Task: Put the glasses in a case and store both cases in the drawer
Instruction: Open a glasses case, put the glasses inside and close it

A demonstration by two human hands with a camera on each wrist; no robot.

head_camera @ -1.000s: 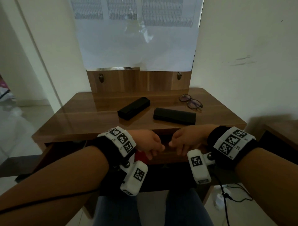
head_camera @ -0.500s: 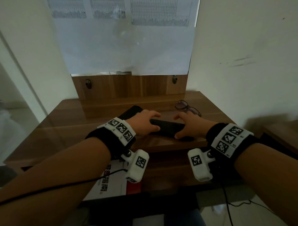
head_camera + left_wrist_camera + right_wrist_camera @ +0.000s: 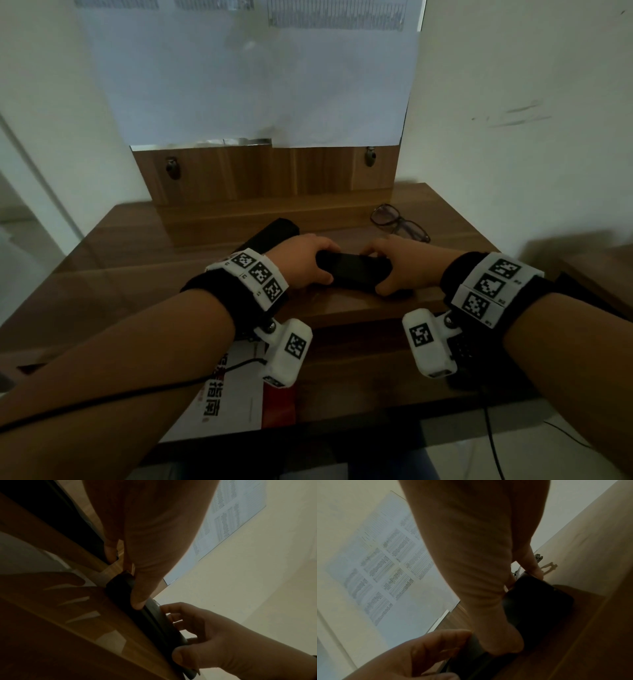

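A long black glasses case (image 3: 349,270) lies near the desk's front edge. My left hand (image 3: 317,265) grips its left end and my right hand (image 3: 380,274) grips its right end, thumbs on the near side. In the left wrist view the case (image 3: 150,616) runs along the desk, with the right hand (image 3: 197,635) curled round its far end. The right wrist view shows the same case (image 3: 539,601) under my right hand, and the left hand (image 3: 423,654) on it. A second black case (image 3: 274,231) lies behind my left hand. The glasses (image 3: 399,222) lie open at the back right.
The wooden desk (image 3: 137,260) has a raised back panel (image 3: 257,174) against the wall. Under its front edge the drawer (image 3: 359,370) stands open, with a red and white booklet (image 3: 233,394) in its left part. A black cable (image 3: 493,442) hangs at the right.
A second ago both hands were at the drawer front below the desk edge. The drawer is now out, and both hands have moved up and closed on the near case's ends.
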